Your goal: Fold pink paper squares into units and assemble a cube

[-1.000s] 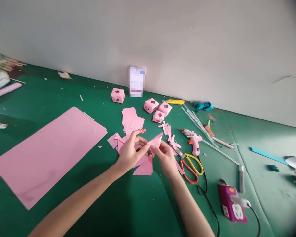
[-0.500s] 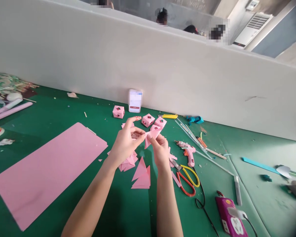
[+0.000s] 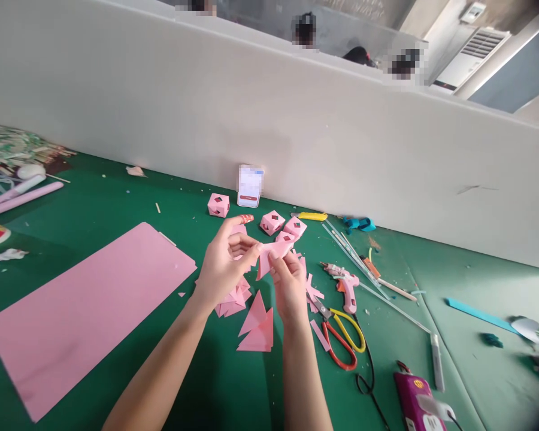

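Two bare hands hold a folded piece of pink paper (image 3: 269,257) between them above a green table (image 3: 233,389). The left hand (image 3: 222,263) pinches its left edge; the right hand (image 3: 289,284) grips it between thumb and fingers. Paper triangles (image 3: 259,332) lie nearer. A large pink sheet (image 3: 90,317) lies left, scissors (image 3: 326,313) and a glue gun (image 3: 349,293) right, and paper boxes (image 3: 218,206) farther away, near an upright phone (image 3: 250,187).

Pink folded paper piece (image 3: 265,258) is plain; pink rectangular paper sheet (image 3: 90,317) too. Metal scissors (image 3: 324,312) have red and yellow loops. Pink pistol-shaped glue gun (image 3: 350,292) has orange trigger (image 3: 340,286).
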`<state>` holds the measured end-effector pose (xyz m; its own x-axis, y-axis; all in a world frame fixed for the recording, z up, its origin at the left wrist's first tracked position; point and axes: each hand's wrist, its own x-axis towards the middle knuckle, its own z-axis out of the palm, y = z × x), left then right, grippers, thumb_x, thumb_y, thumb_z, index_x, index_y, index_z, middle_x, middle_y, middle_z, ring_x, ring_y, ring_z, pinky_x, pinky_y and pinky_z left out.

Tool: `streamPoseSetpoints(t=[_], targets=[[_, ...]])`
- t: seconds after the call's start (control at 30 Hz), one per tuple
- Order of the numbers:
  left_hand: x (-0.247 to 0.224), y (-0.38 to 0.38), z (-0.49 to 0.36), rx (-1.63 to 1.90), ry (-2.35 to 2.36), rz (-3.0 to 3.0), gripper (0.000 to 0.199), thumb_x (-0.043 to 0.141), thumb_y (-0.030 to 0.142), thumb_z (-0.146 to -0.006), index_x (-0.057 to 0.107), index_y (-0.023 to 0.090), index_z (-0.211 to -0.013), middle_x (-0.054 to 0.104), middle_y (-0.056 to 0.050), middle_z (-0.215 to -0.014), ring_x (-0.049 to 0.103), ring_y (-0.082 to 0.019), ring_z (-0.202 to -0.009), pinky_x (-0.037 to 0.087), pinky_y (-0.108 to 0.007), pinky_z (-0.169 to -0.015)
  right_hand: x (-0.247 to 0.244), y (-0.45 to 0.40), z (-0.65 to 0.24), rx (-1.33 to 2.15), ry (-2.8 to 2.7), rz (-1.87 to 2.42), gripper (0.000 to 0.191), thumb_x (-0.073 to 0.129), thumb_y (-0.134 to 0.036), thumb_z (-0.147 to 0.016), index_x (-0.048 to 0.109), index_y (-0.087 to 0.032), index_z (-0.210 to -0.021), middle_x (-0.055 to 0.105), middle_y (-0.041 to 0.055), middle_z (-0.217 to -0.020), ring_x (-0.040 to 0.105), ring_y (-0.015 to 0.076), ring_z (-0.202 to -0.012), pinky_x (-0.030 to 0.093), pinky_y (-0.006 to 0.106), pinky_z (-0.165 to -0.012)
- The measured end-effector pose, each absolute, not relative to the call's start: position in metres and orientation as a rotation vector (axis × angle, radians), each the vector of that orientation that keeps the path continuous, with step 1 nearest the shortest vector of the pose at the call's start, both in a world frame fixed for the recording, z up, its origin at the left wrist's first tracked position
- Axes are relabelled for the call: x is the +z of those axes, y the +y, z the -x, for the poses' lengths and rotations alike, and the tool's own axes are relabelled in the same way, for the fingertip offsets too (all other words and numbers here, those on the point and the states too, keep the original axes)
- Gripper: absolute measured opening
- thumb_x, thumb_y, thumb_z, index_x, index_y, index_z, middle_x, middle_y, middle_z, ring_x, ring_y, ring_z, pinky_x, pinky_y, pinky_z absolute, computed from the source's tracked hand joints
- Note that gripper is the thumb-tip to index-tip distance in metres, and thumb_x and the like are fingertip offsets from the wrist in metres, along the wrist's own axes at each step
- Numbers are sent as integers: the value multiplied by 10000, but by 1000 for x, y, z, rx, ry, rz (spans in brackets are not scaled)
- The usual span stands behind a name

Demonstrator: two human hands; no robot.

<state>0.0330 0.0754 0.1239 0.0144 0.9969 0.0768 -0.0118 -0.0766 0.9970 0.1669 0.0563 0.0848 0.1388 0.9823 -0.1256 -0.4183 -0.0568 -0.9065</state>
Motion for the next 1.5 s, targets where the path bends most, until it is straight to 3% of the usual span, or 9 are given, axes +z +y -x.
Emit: streamPoseSetpoints(t=[0.17,0.37,0.63,1.5], targets=[[134,69,-28,1241,1143,-1214,519,760,315,-836,533,195,-1286,739,0,-818,744,-180,-807,619,-309,-764,94,47,-174,1322,-824,1068,240,804,-435,-808,734,-206,-822,672,7,-774,573,146,-705,491,280,-704],[136,58,-25,1239,1192,-1281,519,765,339,-841,536,210,-1288,766,-23,-881,764,-211,-879,634,-341,-801,102,39,-176,1268,-842,1115,350,827,-451,-781,623,-202,-642,572,-6,-666,492,137,-635,455,276,-627],[135,59,-24,1174,1197,-1299,555,785,316,-821,534,218,-1307,763,-26,-911,763,-197,-877,645,-307,-771,100,38,-176,1289,-837,1119,306,815,-449,-799,671,-195,-708,597,-5,-693,524,139,-661,466,277,-652],[138,60,-25,1162,1170,-1270,508,772,304,-827,551,212,-1275,746,-13,-870,756,-182,-853,636,-290,-774,94,36,-172,1276,-803,1052,337,807,-418,-831,626,-193,-658,579,-13,-676,505,124,-662,438,259,-652]])
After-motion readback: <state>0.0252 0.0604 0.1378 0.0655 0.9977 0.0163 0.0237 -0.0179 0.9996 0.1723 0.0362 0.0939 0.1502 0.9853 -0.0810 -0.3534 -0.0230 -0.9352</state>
